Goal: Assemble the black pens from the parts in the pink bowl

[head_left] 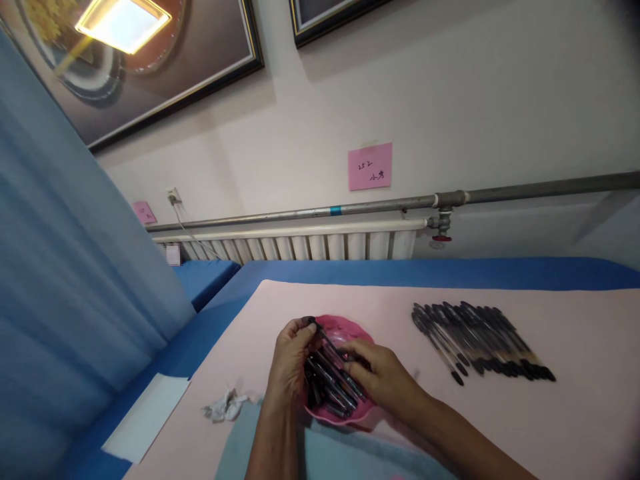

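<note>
Over a pink bowl [356,327] on the pale pink sheet [380,300], both hands at work on one dark pen [329,342]. Left hand [290,351] pinches its upper, black end between thumb and fingers; right hand [384,377] grasps it lower down, fingers curled, the exact grip partly hidden. Pen slants down from left to right, above the bowl. Inside the bowl: a loose heap of dark pens [327,378], shiny, lying mostly along the same slant. To the right, well apart from the hands, a slanting row of black-ended pens [477,340] lies on the sheet, most side by side, some overlapping; individual count too blurred to give. Left of the bowl, a crumpled white tissue [224,405]; farther left, a flat white paper [146,418] at the sheet's edge. Light blue cloth [350,453] nearest the wearer, just below the bowl. Blue curtain [80,267] at far left. Behind the table, a white radiator [320,247] under a metal pipe [280,215]; pink note [370,167] on the wall above.
</note>
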`<state>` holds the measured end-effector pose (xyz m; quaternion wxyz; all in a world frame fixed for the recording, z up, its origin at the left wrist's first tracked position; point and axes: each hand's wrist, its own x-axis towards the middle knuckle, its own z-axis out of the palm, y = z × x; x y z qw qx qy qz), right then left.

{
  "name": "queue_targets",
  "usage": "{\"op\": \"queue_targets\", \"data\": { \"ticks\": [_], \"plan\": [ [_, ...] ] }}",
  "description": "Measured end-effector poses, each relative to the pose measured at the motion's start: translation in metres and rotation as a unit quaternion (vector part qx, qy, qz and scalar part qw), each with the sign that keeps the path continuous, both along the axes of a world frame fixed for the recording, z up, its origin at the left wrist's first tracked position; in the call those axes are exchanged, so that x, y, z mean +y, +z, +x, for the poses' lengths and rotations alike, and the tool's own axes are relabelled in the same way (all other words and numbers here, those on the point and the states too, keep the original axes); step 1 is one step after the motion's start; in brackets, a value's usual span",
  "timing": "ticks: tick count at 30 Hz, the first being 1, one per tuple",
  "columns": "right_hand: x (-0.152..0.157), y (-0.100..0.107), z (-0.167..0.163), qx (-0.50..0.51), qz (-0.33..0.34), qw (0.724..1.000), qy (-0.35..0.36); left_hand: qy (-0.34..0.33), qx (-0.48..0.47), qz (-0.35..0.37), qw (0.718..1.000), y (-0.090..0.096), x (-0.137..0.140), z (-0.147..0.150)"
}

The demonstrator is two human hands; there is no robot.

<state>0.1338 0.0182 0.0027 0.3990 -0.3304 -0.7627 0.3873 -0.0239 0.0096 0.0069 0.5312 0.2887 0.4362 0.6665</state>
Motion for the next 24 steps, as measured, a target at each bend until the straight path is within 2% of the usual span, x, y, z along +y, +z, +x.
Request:
{"op": "queue_targets", "data": {
  "ticks": [11, 17, 22, 24],
  "plan": [
    [-0.001, 0.0, -0.002, 0.037, -0.043, 0.998, 0.031, -0.01, 0.018, 0.01, 1.0, -0.004, -0.002, 0.006],
    [0.001, -0.008, -0.003, 0.053, -0.063, 0.997, 0.005, -0.06, 0.027, 0.017, 0.998, -0.005, -0.005, 0.011],
    [-0.001, -0.008, -0.004, 0.049, -0.062, 0.997, -0.014, -0.07, 0.026, 0.005, 0.997, -0.003, -0.006, 0.011],
    [0.0, -0.007, -0.004, 0.047, -0.057, 0.997, -0.023, -0.066, 0.052, -0.002, 0.996, -0.005, -0.005, 0.007]
  ]
}}
